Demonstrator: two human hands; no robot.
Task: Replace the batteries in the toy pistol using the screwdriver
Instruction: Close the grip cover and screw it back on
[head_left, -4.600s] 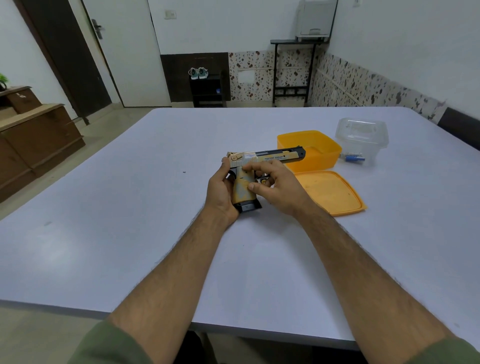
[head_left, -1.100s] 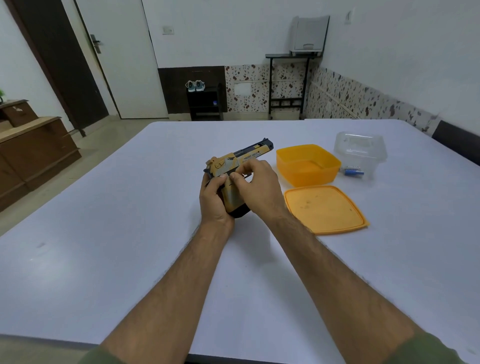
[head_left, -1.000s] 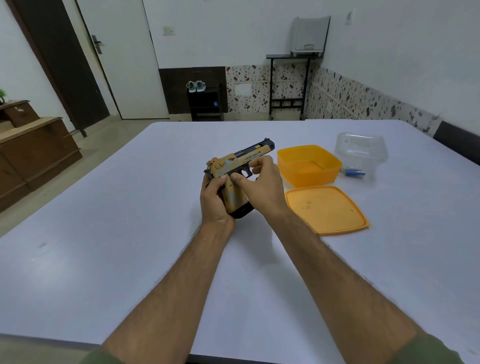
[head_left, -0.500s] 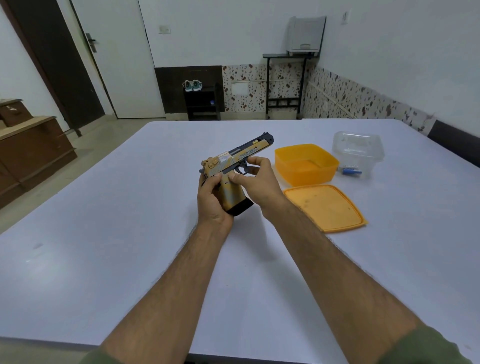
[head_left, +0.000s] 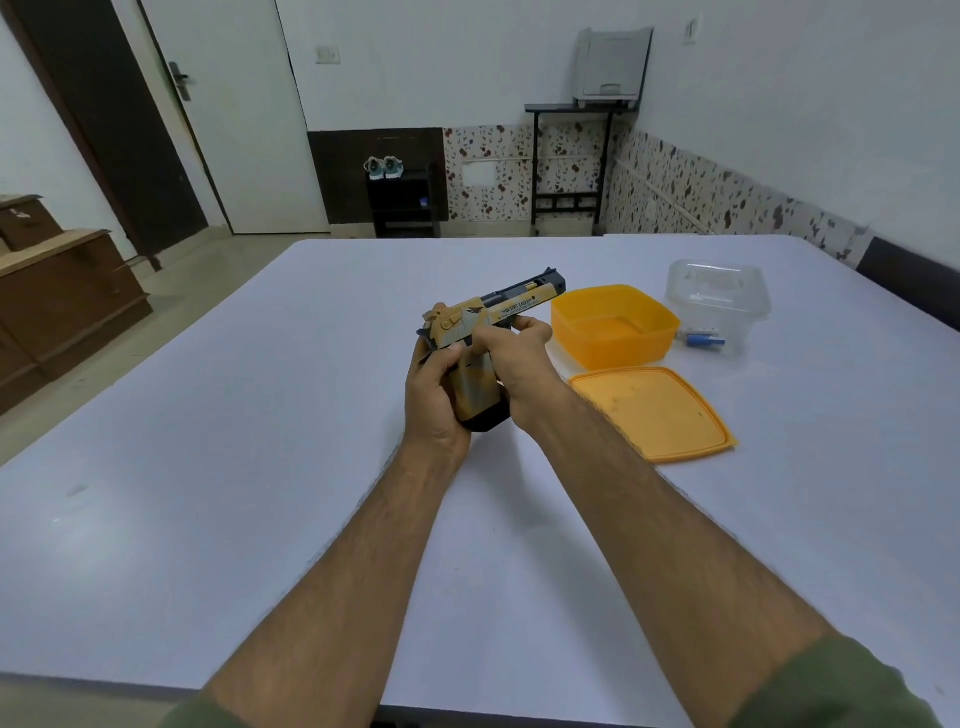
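The tan and black toy pistol (head_left: 498, 312) is held above the middle of the table, its barrel tilted up and to the right. My left hand (head_left: 436, 395) wraps the back and left side of the grip. My right hand (head_left: 514, 358) grips the front of the frame around the trigger area, fingers curled under the slide. The black base of the grip points down toward me. A small blue item (head_left: 704, 340), possibly the screwdriver or a battery, lies inside the clear container. I cannot tell which it is.
An open orange box (head_left: 615, 325) stands right of the pistol, its orange lid (head_left: 654, 410) flat in front of it. A clear plastic container (head_left: 719, 306) sits further right. The white table (head_left: 260, 467) ends near me; a wooden cabinet (head_left: 57, 296) stands left.
The pistol has been lifted off the table and its muzzle tipped upward. My right hand has slid forward along the frame, from the grip toward the trigger area.
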